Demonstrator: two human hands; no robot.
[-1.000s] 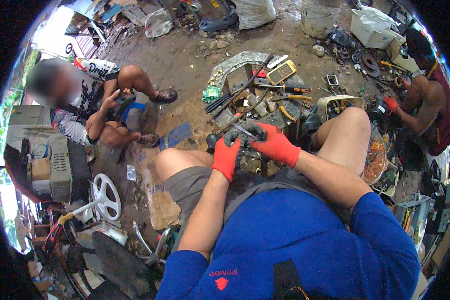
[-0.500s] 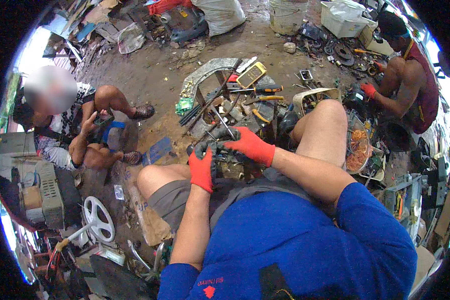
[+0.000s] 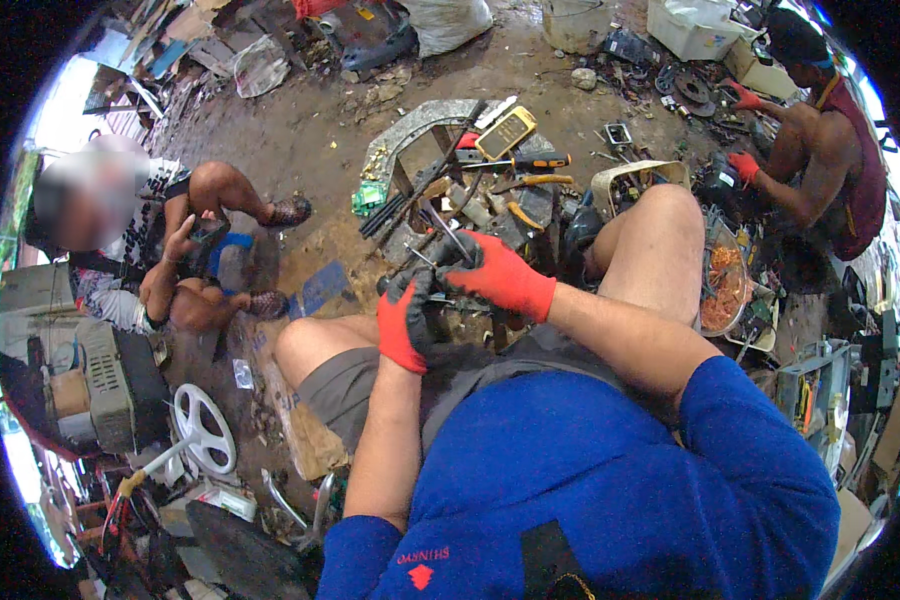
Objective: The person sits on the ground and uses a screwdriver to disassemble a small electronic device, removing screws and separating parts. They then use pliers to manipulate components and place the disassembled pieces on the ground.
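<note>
Slim metal shaft (image 3: 452, 232) was in the right hand (image 3: 500, 278), above the space between the wearer's legs (image 3: 650, 260), its bare length poking up and leftward. Right hand: red-gloved, dark on the palm side, fingers closed, pinching the shaft near its lower end. Left hand (image 3: 403, 318), gloved alike, sat just beside it, fingers bent inward; a thin metal piece (image 3: 422, 257) stuck up near its fingertips, couldn't tell if gripped or only touched. Whatever lay between the gloves was hidden.

Risks, my call: shaft could have skidded and jabbed the left hand, the two being so close. A weak pinch on something that thin could have let it drop, and it would have been hard to spot in the scattered scrap (image 3: 475, 210).

Further out: low bench with grey curved edge (image 3: 425, 117), dark rods (image 3: 379, 222), yellow meter (image 3: 507, 133), orange-and-black screwdriver (image 3: 542, 161), green circuit board (image 3: 369, 197). By the right leg, cream tray (image 3: 604, 190) and a bowl (image 3: 744, 290) of copper-coloured bits. Far right, co-worker (image 3: 850, 185) in dark red crouched; at left, a seated person (image 3: 160, 180) held a dark handheld device (image 3: 208, 236). White steering wheel (image 3: 198, 437) lower left.
</note>
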